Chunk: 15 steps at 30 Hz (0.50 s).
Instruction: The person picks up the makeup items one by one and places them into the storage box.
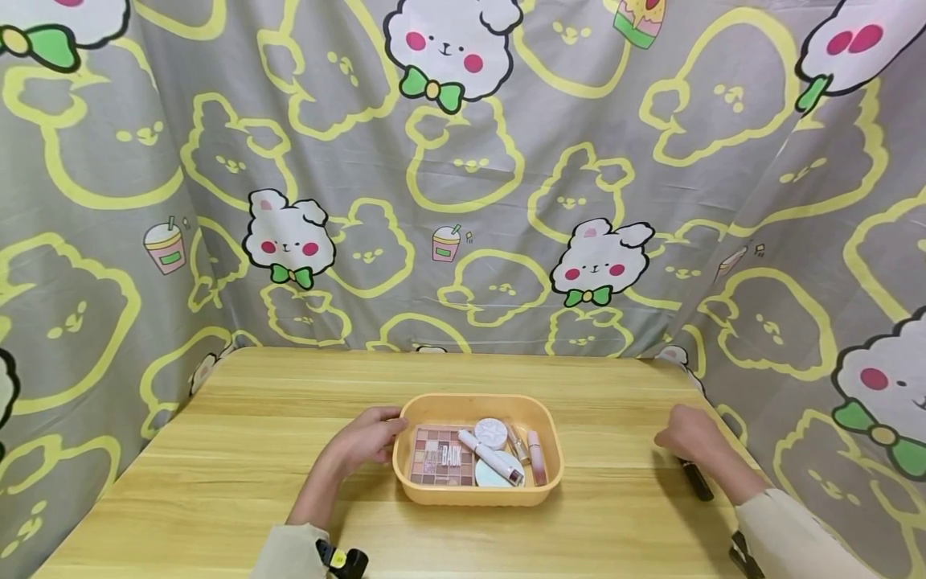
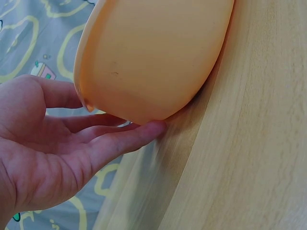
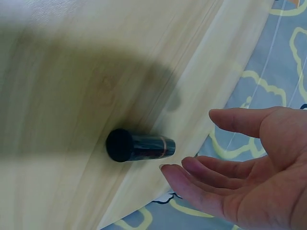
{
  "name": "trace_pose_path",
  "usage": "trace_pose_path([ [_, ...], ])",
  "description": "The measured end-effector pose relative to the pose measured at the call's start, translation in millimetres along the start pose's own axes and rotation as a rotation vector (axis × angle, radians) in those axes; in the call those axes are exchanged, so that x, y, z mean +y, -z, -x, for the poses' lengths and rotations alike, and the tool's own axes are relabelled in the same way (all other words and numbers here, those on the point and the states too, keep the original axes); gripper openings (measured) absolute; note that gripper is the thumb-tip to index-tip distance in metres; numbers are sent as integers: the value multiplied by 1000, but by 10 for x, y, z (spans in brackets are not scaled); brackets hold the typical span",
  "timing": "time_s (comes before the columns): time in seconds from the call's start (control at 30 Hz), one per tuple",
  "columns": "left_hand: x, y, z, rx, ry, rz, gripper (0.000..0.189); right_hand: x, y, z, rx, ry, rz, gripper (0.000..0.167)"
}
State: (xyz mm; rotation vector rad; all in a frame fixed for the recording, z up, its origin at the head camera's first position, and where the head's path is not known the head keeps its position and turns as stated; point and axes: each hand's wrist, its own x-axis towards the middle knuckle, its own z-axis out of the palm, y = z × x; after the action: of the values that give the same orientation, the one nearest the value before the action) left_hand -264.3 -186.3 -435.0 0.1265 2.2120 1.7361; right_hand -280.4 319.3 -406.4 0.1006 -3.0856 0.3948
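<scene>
On the table sits a yellow-orange plastic basket [image 1: 477, 492] of makeup. My left hand [image 1: 369, 438] holds its left end; in the left wrist view one finger hooks at the basket rim [image 2: 85, 100] and other fingers lie against the outer wall. Inside are a square eyeshadow palette [image 1: 441, 457], a white tube [image 1: 488, 454], a round white compact [image 1: 491, 433], a pale round disc [image 1: 499, 469] and a pink lip tube [image 1: 536, 458]. Far right, my right hand [image 1: 698, 441] hovers by a dark cosmetic tube [image 3: 139, 145] lying on the table, its fingers spread and apart from it.
The wooden table [image 1: 318, 382] carries the basket near its middle. A patterned grey curtain [image 1: 463, 201] encloses the table's back and both sides. Another small slim item [image 1: 517, 442] lies in the basket beside the lip tube.
</scene>
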Motion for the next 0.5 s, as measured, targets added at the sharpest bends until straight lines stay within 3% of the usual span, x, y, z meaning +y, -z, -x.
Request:
trace_pose_path([
  [0.23, -2, -4, -5, 4, 6, -9, 50, 90, -34, 34, 35, 18, -11, 22],
  [0.5, 1, -14, -5, -9, 1, 3, 51, 118, 3, 62, -87, -72, -49, 21],
])
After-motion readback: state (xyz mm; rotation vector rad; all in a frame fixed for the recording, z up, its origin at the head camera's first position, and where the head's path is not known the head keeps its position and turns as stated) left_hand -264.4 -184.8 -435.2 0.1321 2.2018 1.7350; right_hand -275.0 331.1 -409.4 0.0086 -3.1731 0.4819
